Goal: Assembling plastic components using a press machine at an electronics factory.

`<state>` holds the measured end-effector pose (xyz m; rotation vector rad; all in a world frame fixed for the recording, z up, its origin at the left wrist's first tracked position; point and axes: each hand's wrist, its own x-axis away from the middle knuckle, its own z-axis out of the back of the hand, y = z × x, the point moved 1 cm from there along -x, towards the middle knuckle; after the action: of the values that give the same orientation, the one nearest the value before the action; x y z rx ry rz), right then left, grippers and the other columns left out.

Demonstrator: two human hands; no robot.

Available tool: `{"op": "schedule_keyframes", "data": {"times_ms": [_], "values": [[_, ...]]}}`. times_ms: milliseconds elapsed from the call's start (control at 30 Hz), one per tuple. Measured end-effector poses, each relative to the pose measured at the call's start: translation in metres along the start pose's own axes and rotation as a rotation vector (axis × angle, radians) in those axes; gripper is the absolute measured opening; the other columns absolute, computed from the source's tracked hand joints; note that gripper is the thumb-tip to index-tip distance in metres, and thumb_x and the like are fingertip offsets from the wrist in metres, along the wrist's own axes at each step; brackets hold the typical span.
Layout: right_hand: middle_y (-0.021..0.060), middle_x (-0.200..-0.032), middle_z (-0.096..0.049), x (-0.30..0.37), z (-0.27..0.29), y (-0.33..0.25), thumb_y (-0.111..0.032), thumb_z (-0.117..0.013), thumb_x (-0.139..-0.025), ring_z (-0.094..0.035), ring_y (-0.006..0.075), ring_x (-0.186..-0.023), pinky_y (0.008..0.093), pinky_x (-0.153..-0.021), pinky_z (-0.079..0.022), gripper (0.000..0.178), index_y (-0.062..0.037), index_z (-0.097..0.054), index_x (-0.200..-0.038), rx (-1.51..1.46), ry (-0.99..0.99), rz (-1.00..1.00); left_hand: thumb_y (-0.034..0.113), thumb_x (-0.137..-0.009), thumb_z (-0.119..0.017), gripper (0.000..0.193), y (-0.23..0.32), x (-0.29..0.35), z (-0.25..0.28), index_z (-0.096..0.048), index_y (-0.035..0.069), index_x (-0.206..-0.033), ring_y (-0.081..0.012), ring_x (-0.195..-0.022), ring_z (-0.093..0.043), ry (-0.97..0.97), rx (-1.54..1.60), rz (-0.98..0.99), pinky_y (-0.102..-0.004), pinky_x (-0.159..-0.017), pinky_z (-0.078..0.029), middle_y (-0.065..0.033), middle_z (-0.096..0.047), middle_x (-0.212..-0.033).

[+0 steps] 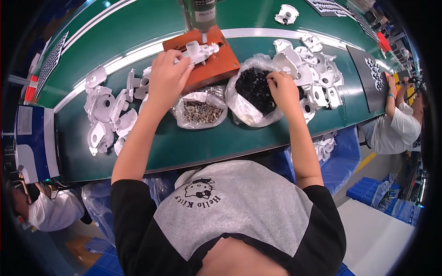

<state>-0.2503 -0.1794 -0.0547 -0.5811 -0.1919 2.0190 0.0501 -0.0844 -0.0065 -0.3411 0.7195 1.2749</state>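
Note:
My left hand [168, 76] grips the left end of a white plastic part [201, 54], which lies on an orange fixture block [218, 72]. Straight above that part hangs the tip of a green machine head [202, 16]. At the right side of a clear plastic bag of small black pieces [252, 89], my right hand [283, 89] has its fingers pinched together; whatever is between them is too small to make out. Beside this bag, in front of the block, an open clear bag holds many metal screws [200, 112].
White plastic housings lie heaped on the green bench at left [101, 108] and right [317, 69]. One housing [286, 14] sits farther back. A dark tray with small parts [370, 76] is at right. Blue bins [345, 156] stand below the bench edge. Other people work at both sides.

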Motion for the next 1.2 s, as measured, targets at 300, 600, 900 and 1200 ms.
{"op": "schedule_keyframes", "data": {"times_ms": [300,600,900,1200], "values": [[0.0133,-0.084,-0.059,-0.006,0.007,0.004,-0.008,-0.059,-0.08,-0.06,0.0333,-0.083,0.0428,-0.072,-0.05,0.009,-0.0065,-0.062,-0.088,0.024,-0.065,-0.018,0.015,-0.077,-0.07,0.012,-0.009,-0.003,-0.011,-0.064,0.01,-0.086,-0.0247,-0.087,-0.054,-0.034,-0.099,-0.056,-0.0389,-0.075,-0.044,-0.0042,-0.055,-0.09],[0.0136,-0.074,-0.059,-0.015,0.008,0.008,0.002,-0.061,-0.08,-0.058,0.0272,-0.068,0.0363,-0.065,-0.048,0.022,-0.0003,-0.06,-0.102,-0.155,-0.055,-0.007,0.027,-0.079,-0.071,0.029,-0.003,0.015,-0.014,-0.066,0.004,-0.095,-0.0287,-0.096,-0.055,-0.046,0.03,0.027,-0.041,-0.081,-0.044,-0.0096,-0.059,-0.1],[0.0033,-0.086,-0.067,-0.066,0.019,-0.056,-0.009,-0.063,-0.087,-0.059,0.0085,-0.077,0.0225,-0.07,-0.047,0.016,0.0021,-0.065,-0.099,-0.669,-0.182,-0.045,0.031,-0.065,-0.081,0.058,0.008,0.027,-0.018,-0.06,-0.002,-0.107,-0.0325,-0.106,-0.054,-0.018,-0.019,0.074,-0.0421,-0.092,-0.045,-0.0153,-0.056,-0.115],[0.0055,-0.104,-0.06,-0.114,-0.037,-0.097,-0.013,-0.064,-0.087,-0.058,0.0143,-0.089,0.026,-0.083,-0.045,0.022,0.0074,-0.063,-0.094,-0.726,-0.268,0.13,0.032,-0.068,-0.081,0.056,0.007,0.03,-0.019,-0.061,0.002,-0.111,-0.0306,-0.109,-0.054,0.016,0.033,0.113,-0.0419,-0.094,-0.043,-0.0117,-0.058,-0.118]]}}
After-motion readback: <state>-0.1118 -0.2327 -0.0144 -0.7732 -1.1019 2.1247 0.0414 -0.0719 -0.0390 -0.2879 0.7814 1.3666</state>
